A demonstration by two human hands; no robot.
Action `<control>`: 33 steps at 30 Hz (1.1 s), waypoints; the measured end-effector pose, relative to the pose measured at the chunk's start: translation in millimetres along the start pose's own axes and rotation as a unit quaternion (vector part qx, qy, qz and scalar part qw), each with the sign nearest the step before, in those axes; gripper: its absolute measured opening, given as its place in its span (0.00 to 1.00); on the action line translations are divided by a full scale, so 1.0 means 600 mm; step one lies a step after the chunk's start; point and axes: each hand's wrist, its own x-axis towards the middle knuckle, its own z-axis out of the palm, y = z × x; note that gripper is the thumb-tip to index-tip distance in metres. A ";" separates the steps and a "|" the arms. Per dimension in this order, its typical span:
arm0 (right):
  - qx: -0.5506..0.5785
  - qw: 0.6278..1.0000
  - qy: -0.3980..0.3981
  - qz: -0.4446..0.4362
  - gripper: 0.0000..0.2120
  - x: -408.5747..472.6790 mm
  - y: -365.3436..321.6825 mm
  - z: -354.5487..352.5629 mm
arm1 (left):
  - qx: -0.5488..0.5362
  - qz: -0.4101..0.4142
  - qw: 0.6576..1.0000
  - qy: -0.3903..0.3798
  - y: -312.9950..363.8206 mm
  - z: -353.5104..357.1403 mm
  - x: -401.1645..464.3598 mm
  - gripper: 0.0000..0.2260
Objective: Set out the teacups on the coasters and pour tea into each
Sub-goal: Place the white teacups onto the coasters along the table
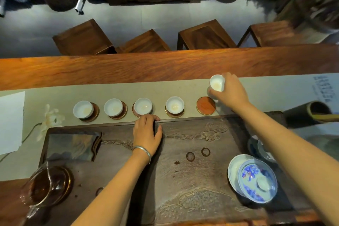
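- I count five white teacups: four sit upright, mouths up, on coasters in a row running from nine o'clock to three o'clock along the grey runner (185,86), and the fifth teacup (217,82) is in my right hand (231,91).
- The seated ones, left to right: first cup (83,109), second cup (113,107), third cup (143,106), fourth cup (174,105). Each shows a pale stain at the bottom.
- I count five coasters; only the bare coaster (205,105) at the three o'clock end is uncovered.
- My right hand grips the fifth teacup by its side, lifted and tilted so its mouth faces toward nine o'clock and slightly at me; it hangs at about one o'clock of the bare coaster, close by.
- My left hand (147,131) lies flat and loose, holding nothing, on the far rim of the carved tea tray (183,180), just at six o'clock of the third cup.
- One glass pitcher (45,185) of dark tea stands at the tray's eight o'clock corner; one blue-and-white lidded bowl (254,180) at four o'clock.
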 end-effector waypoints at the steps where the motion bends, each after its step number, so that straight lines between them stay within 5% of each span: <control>1: 0.005 1.000 -0.009 0.001 0.31 -0.014 -0.003 0.005 | -0.002 0.010 1.000 -0.013 -0.003 -0.005 -0.001 0.09; 24: 0.022 0.997 -0.026 0.064 0.31 -0.079 -0.020 0.089 | -0.031 0.078 0.992 -0.093 -0.062 -0.036 -0.014 0.09; 33: -0.016 0.999 0.011 0.048 0.44 -0.087 -0.049 0.076 | -0.071 0.059 0.989 -0.113 -0.059 -0.045 -0.012 0.11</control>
